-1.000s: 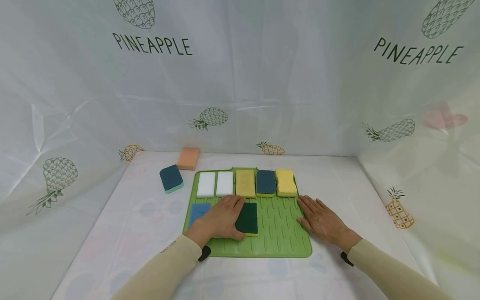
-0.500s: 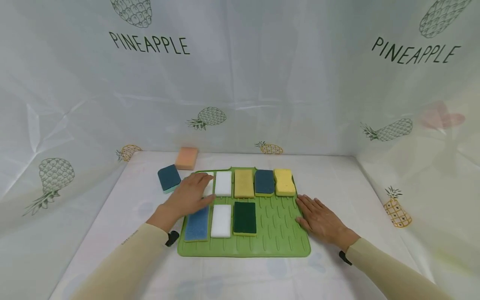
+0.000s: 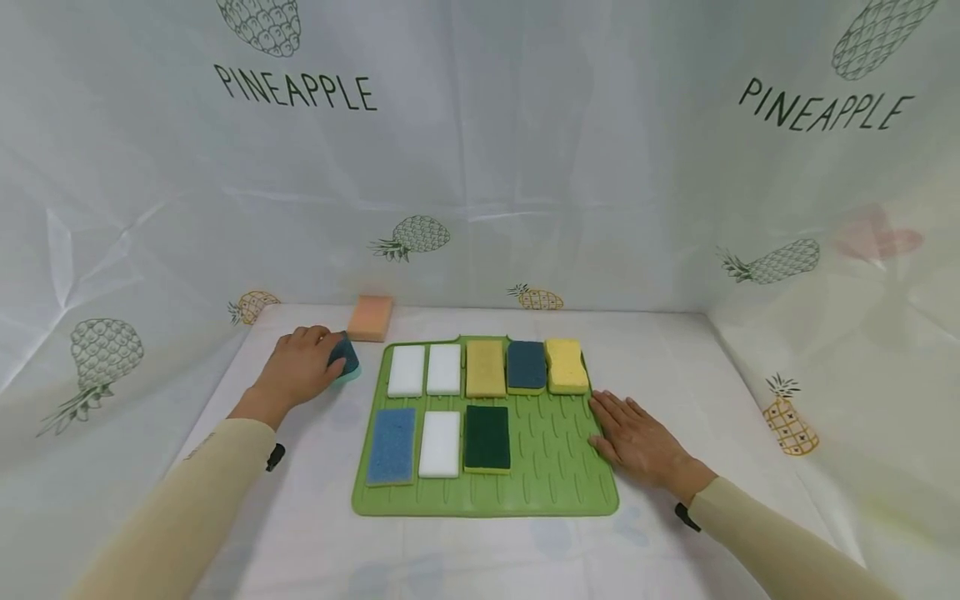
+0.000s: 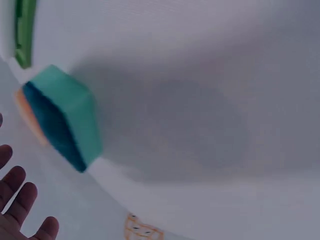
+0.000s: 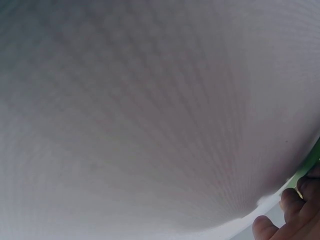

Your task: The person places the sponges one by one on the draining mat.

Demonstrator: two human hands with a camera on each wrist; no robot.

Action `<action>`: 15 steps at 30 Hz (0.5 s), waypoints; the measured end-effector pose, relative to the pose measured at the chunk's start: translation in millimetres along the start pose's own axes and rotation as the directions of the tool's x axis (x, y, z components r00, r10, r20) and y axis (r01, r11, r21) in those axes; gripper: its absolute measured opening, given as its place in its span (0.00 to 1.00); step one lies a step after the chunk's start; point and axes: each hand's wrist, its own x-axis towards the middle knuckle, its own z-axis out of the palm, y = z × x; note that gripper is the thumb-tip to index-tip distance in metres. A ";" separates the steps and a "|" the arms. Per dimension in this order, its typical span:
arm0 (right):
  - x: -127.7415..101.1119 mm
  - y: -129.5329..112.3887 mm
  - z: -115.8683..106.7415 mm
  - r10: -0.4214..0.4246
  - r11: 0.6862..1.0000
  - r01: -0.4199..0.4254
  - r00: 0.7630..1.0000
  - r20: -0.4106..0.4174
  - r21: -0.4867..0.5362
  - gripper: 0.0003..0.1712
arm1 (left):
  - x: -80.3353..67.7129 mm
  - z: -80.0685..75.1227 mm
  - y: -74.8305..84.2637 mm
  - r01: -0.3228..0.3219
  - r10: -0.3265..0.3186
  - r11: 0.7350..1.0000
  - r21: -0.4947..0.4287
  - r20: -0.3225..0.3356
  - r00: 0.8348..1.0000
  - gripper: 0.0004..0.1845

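Observation:
My left hand (image 3: 296, 367) is over the left of the table, right at a sponge (image 3: 345, 358) with a dark blue scouring top and a teal body. Seen from the left wrist, the fingers (image 4: 22, 200) are spread and apart from the teal sponge (image 4: 75, 110). My right hand (image 3: 637, 440) lies flat with straight fingers at the right edge of a green ridged mat (image 3: 555, 492). On the mat's back row are two white sponges (image 3: 406, 371), a tan sponge (image 3: 485, 368), a navy-topped sponge (image 3: 527, 367) and a yellow sponge (image 3: 566, 367).
The mat's front row has a blue sponge (image 3: 392, 447), a white sponge (image 3: 439, 444) and a dark green-topped sponge (image 3: 487, 438). Behind the teal sponge, an orange sponge (image 3: 370, 318) lies near the table's back edge. A pineapple-print curtain (image 3: 600, 167) hangs behind.
My left hand has left the front-row sponges on the mat, passed over its back left corner and reached the teal sponge. The right hand has stayed at the mat's edge.

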 end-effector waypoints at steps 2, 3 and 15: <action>0.2 -0.4 -0.1 0.001 1.000 -0.001 1.000 0.005 -0.006 0.42 | -1.7 7.2 -8.0 0.020 -0.020 1.000 0.002 0.016 1.000 0.29; 0.1 -0.4 0.1 -0.002 1.000 0.002 1.000 0.003 -0.010 0.42 | -2.5 10.7 -10.9 0.031 -0.031 1.000 0.003 0.023 0.999 0.30; -0.1 1.3 2.6 -0.001 1.000 0.001 1.000 -0.002 -0.024 0.42 | -5.9 32.1 -20.5 0.128 -0.127 0.991 -0.030 0.038 0.991 0.38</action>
